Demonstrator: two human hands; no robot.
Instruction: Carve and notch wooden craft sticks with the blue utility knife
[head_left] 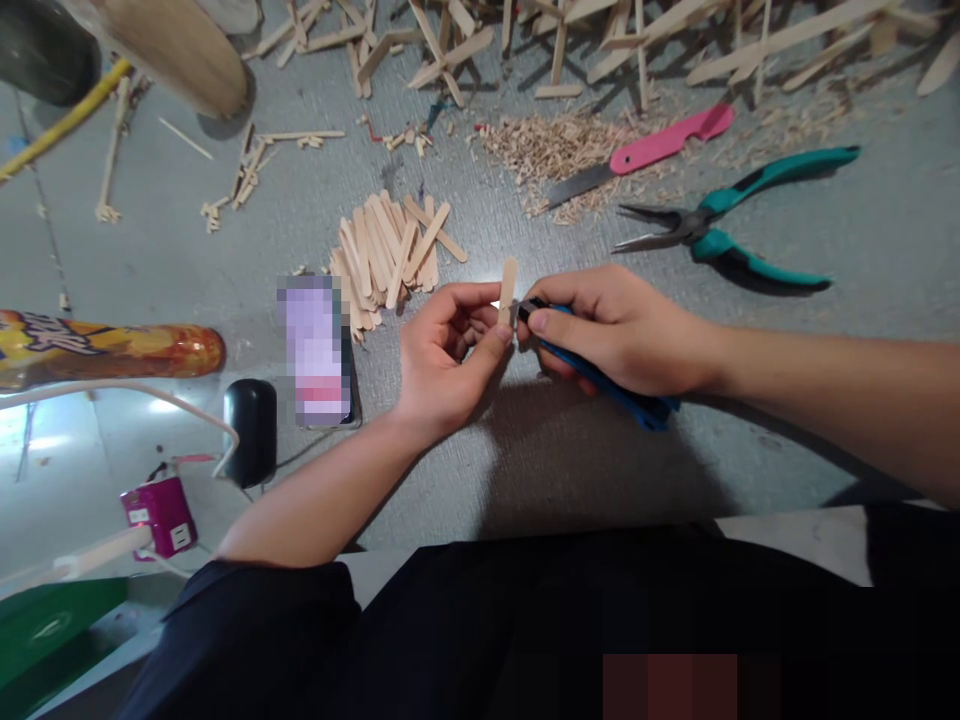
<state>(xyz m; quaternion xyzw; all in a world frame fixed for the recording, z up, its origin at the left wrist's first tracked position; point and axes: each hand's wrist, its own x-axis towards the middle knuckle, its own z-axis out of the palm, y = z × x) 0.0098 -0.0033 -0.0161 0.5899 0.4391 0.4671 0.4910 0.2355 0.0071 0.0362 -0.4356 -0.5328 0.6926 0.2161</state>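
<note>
In the head view, at frame centre, a wooden stick [509, 282] is pinched near its lower end by the left hand [450, 360]; a blue-handled tool [576, 355] is gripped by the curled right hand [628, 325]. The stick, probably light, stiff and splittable, is best held by its flat faces.

I see white glare leftward on the table [435, 480], soft shadow below the right hand [615, 330], and a pixelated phone [315, 345].
</note>
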